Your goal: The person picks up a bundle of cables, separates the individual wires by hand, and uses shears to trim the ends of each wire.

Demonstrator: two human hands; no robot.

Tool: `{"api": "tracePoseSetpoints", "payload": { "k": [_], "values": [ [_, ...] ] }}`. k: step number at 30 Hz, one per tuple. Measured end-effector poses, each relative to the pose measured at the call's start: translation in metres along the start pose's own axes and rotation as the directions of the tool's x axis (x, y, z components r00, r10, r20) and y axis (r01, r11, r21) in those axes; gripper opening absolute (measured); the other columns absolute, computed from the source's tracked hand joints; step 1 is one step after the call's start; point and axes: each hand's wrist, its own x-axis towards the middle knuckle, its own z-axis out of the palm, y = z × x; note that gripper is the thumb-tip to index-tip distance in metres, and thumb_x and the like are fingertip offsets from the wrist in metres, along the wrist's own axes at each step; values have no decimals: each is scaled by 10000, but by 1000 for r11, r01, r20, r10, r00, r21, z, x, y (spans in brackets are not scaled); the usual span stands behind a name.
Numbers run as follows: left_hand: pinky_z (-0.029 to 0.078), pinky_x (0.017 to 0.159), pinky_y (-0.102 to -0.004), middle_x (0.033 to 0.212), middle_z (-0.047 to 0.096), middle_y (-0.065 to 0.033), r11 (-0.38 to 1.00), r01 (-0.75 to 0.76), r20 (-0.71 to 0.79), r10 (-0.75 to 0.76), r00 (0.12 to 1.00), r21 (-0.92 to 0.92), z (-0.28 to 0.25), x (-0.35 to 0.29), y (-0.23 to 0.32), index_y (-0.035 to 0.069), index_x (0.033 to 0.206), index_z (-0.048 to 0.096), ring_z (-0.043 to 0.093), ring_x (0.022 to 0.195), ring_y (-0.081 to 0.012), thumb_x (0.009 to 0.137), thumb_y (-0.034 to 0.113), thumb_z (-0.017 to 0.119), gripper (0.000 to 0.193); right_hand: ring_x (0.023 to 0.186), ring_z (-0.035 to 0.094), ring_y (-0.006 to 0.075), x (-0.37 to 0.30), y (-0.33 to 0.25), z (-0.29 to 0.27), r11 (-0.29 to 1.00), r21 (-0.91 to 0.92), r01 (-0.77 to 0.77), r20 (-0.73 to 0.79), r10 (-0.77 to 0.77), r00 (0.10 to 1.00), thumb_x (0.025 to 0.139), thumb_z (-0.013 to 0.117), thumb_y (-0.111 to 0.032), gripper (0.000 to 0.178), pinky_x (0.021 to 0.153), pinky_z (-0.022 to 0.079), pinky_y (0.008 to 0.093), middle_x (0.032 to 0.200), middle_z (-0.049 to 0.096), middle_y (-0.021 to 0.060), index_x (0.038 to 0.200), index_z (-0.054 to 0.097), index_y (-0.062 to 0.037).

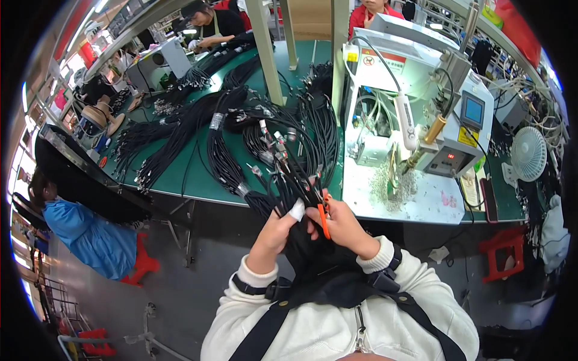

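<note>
My left hand (pixel 276 233) is closed round a bundle of thin black cables (pixel 293 180) with small metal and white connector ends, held up in front of my chest. A white wrap (pixel 297 210) covers a digit of that hand. Close beside it, my right hand (pixel 344 227) grips orange-handled scissors (pixel 325 219) against the same bundle; their blades are hidden among the cables and fingers. Several more tied bundles of black cable (pixel 220 153) lie on the green table (pixel 192 188) just beyond my hands, some bound with clear wrap.
To the right stands a white machine (pixel 385 66) with a metal press head, a small screen and a scrap-strewn white plate (pixel 433 201). Beyond it is a white fan (pixel 529 153). Green posts rise from the table. Co-workers sit across and at left; a red stool (pixel 504 253) stands at right.
</note>
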Motion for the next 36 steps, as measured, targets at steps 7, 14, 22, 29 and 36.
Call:
{"api": "tracePoseSetpoints", "payload": {
  "k": [7,14,22,29,36],
  "values": [
    [437,573,-212,850,619,-69,997,67,-179,-74,981,-47,11,10,8,-15,1001,584,540,638,-86,804,123,570,241,506,493,82,-2,6,-5,981,-191,38,-38,-46,998,852,513,-139,156,482,417,220,604,538,25,887,539,10],
    [435,628,-219,822,620,-55,986,-105,-204,130,970,129,7,11,3,-44,883,614,550,676,-85,745,37,624,161,488,376,67,-2,11,-5,896,-428,114,-196,-216,957,797,598,-142,202,444,330,246,524,462,9,735,559,47],
    [464,718,-251,825,622,-92,974,-141,-207,177,962,177,14,13,6,-52,895,596,589,761,-140,746,-4,595,157,522,348,61,-4,9,-5,922,-371,112,-193,-194,962,775,625,-135,202,456,311,243,545,459,16,741,557,52],
    [440,719,-214,895,616,-78,984,-160,-219,172,960,74,14,13,15,-66,940,592,572,781,-106,773,16,584,186,439,350,115,0,12,-10,911,-343,231,-205,-312,928,760,635,-149,218,419,324,291,496,463,120,778,561,56],
    [459,735,-260,884,620,-116,979,-73,-220,114,969,189,11,21,6,-89,941,582,595,776,-155,783,-3,545,184,510,381,97,3,17,-10,883,-420,212,-235,-331,914,781,608,-121,181,481,353,260,568,496,101,854,571,40]
  ]
}}
